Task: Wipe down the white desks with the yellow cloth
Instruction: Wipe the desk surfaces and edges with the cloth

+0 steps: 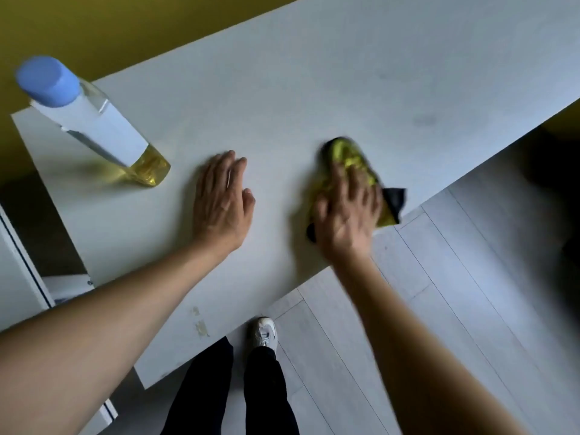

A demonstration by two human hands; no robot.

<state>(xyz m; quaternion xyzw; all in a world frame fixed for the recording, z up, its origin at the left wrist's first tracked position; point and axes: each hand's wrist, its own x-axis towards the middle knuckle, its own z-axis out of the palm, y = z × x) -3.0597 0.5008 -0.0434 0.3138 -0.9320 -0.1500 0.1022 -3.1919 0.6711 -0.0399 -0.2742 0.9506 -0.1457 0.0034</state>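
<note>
my forearms reach over the white bench (pixel 314 89).
left hand (pixel 221 202) lies flat, fingers straight; right hand (pixel 346 211) presses the yellow cloth (pixel 348 155) near the front edge. capped bottle (pixel 94 127) holds yellow liquid, far left.

Only a bottle (pixel 91 124) stands left on the white desk (pixel 314 89); its right lies open.
</note>
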